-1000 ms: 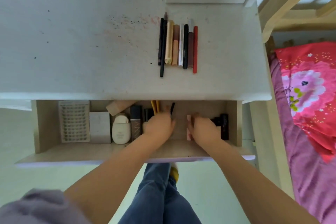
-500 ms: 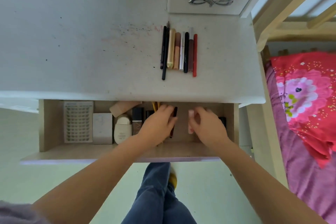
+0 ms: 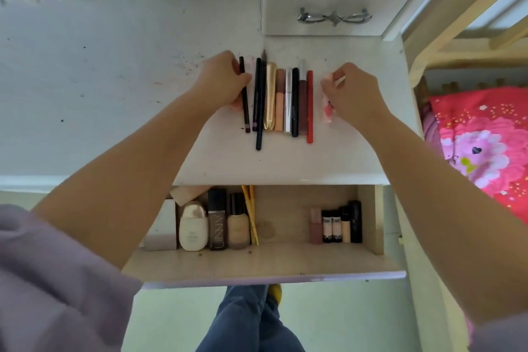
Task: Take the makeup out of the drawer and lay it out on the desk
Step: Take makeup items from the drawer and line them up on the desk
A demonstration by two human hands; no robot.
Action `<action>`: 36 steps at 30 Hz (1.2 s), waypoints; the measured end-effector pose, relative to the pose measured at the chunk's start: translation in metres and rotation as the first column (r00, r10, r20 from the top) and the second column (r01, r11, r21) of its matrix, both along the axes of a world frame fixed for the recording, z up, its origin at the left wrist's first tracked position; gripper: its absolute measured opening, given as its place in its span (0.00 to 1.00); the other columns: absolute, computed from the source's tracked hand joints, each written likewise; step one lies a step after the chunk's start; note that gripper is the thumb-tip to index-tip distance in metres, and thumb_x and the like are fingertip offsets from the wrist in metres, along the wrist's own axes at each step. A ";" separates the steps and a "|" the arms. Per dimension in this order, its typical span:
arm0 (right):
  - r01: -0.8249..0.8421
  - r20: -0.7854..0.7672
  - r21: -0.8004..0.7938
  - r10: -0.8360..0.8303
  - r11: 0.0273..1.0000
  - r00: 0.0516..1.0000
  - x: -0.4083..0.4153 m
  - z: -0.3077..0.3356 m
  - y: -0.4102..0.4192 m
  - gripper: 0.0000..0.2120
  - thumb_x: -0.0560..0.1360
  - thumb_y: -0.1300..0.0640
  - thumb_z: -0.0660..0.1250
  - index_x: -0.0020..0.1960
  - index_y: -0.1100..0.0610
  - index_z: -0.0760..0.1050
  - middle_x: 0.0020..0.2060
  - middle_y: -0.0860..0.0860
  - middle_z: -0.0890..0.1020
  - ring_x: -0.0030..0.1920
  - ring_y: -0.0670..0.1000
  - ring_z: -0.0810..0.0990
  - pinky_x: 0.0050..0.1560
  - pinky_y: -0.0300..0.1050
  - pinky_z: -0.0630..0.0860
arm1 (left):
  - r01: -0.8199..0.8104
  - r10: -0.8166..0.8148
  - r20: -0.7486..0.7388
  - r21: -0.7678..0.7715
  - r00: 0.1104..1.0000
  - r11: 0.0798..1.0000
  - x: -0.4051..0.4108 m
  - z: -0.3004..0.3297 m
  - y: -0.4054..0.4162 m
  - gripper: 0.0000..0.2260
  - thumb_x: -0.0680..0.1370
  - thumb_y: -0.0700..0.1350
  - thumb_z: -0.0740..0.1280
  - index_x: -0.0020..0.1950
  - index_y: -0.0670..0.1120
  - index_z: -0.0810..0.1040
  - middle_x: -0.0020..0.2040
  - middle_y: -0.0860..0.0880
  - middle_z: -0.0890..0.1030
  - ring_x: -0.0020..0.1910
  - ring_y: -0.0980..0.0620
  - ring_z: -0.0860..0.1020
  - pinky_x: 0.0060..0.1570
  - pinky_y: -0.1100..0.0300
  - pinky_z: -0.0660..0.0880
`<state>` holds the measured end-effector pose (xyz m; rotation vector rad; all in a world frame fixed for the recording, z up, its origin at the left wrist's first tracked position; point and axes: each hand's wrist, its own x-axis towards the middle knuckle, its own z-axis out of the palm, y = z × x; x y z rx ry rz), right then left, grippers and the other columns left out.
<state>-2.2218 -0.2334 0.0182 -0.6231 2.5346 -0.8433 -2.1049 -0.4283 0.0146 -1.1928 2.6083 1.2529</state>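
A thin black pencil (image 3: 244,94) is pinched by the left hand (image 3: 220,80) on the desk (image 3: 114,80), just left of the row of makeup sticks (image 3: 285,100). A pale pink tube (image 3: 328,103), blurred and seemingly patterned, is grasped by the right hand (image 3: 353,91) just right of the row. Bottles (image 3: 217,223) are left in the open drawer (image 3: 257,263) below both grips.
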 end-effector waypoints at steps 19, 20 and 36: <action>-0.286 0.004 0.531 0.336 0.798 0.942 0.143 -0.099 0.116 0.13 0.80 0.49 0.55 0.58 0.55 0.70 0.40 0.54 0.82 0.39 0.56 0.80 0.32 0.43 0.67 | 0.145 -0.136 0.270 -0.015 0.953 0.989 0.159 -0.100 0.156 0.10 0.80 0.46 0.58 0.58 0.43 0.69 0.42 0.43 0.80 0.41 0.43 0.80 0.37 0.51 0.76; -0.288 0.020 0.562 0.335 0.776 0.942 0.143 -0.107 0.116 0.13 0.80 0.49 0.55 0.60 0.56 0.68 0.41 0.55 0.82 0.40 0.57 0.80 0.32 0.44 0.68 | 0.162 -0.138 0.316 -0.053 0.939 0.985 0.152 -0.107 0.155 0.11 0.80 0.46 0.58 0.59 0.42 0.69 0.44 0.41 0.80 0.43 0.41 0.79 0.36 0.52 0.74; -0.223 -0.049 0.502 0.286 0.835 0.957 0.152 -0.115 0.118 0.15 0.81 0.51 0.55 0.62 0.56 0.69 0.57 0.58 0.74 0.53 0.59 0.75 0.38 0.44 0.69 | 0.194 -0.196 0.319 0.038 0.927 0.980 0.139 -0.103 0.156 0.08 0.79 0.46 0.59 0.47 0.44 0.76 0.44 0.44 0.78 0.42 0.45 0.78 0.39 0.53 0.75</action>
